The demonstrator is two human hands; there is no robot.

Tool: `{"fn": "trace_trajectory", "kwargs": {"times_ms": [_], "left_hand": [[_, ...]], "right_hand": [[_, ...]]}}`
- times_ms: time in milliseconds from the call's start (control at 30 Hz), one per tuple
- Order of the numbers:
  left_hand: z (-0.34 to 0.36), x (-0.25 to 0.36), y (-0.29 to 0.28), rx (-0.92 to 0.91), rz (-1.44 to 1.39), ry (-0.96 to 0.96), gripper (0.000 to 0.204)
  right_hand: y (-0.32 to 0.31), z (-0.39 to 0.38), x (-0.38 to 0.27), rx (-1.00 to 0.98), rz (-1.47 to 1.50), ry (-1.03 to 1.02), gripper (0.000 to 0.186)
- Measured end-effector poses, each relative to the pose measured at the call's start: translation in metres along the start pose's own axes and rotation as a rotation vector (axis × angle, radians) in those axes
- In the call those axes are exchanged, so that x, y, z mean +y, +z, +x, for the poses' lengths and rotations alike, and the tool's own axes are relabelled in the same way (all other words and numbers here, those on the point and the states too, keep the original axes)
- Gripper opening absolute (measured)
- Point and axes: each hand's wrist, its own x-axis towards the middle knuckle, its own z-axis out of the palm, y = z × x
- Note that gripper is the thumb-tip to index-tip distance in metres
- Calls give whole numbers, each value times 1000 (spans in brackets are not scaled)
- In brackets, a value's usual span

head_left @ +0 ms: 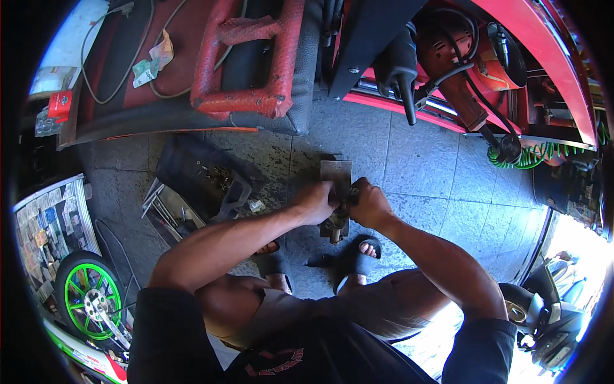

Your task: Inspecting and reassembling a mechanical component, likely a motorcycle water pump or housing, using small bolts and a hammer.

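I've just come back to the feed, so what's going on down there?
A seated person has both bare hands on a grey metal vise-like fixture: the left hand at its left side, the right hand at its right. Fingers are curled, but shadow hides exactly what they grip. To the left, a black plastic bin holds small metal parts on the grey tiled floor.

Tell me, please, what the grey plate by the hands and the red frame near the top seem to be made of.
Grey plate: probably bare metal with a dull finish, judging by its grey sheen. Red frame: possibly painted metal, though its patterned, worn surface could be a wrapped covering.
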Motion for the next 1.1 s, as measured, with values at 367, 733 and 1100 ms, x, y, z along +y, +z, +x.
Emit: {"fn": "trace_trajectory", "kwargs": {"times_ms": [367, 733, 1100], "left_hand": [[5, -8, 5, 84, 12, 29, 25], [2, 8, -4, -35, 160, -22, 41], [4, -6, 13, 63, 154, 23, 36]], "right_hand": [[1, 7, 6, -30, -28, -16, 60], [-1, 0, -4, -84, -92, 36, 65], [-9, 7, -12, -144, -88, 134, 73]]}}
